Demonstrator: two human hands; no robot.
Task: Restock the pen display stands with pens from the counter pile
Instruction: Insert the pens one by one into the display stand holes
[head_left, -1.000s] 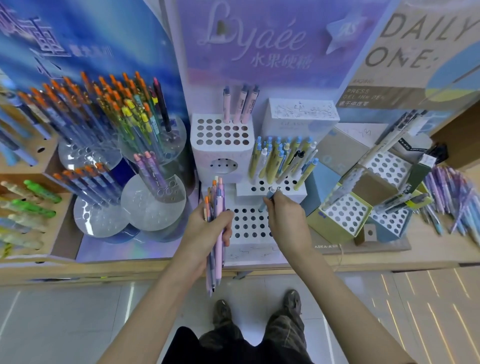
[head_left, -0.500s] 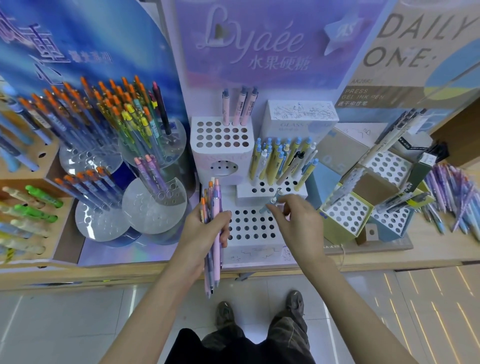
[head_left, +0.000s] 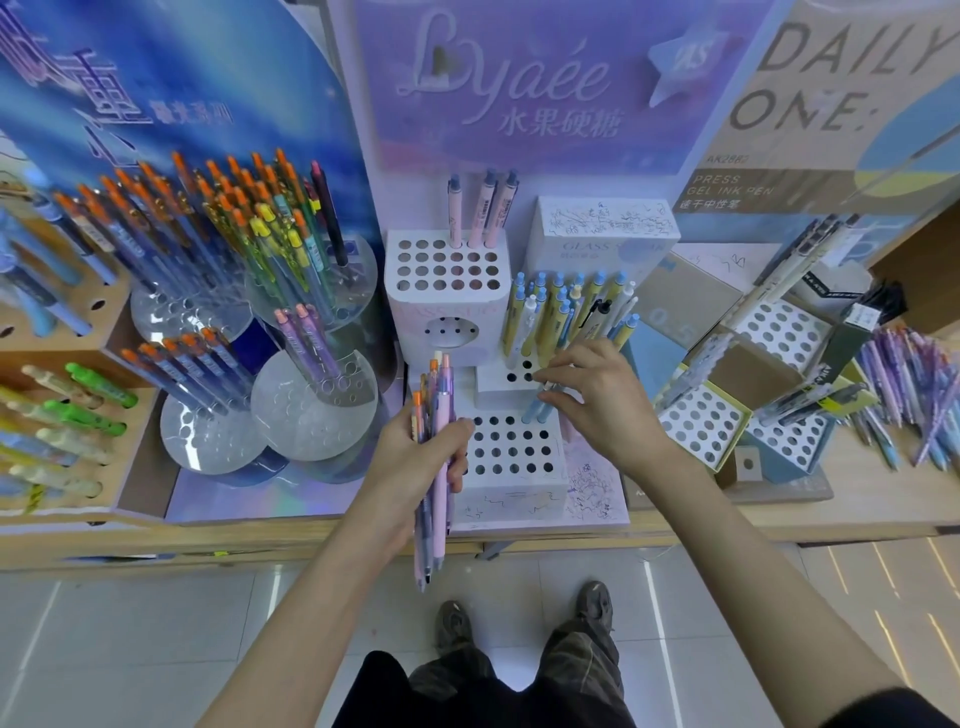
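Below "Lyaée" sign (head_left: 519, 88) | left hand (head_left: 410, 462) grips pen bundle (head_left: 440, 395) | right hand (head_left: 602, 400): cannot tell grip

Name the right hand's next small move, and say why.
Probably seat the blue pen into a back-row hole of the lowest white holder: the right hand pinches it above those holes, that holder looks otherwise unfilled, and the left hand holds a pen bundle.

Even, bright light is cast throughout. Glare streaks are seen on the glossy pale floor tiles (head_left: 893, 582) below the right hand (head_left: 608, 410); the heaped purple pens (head_left: 906, 379) far to its right are blurred, edges bowed.
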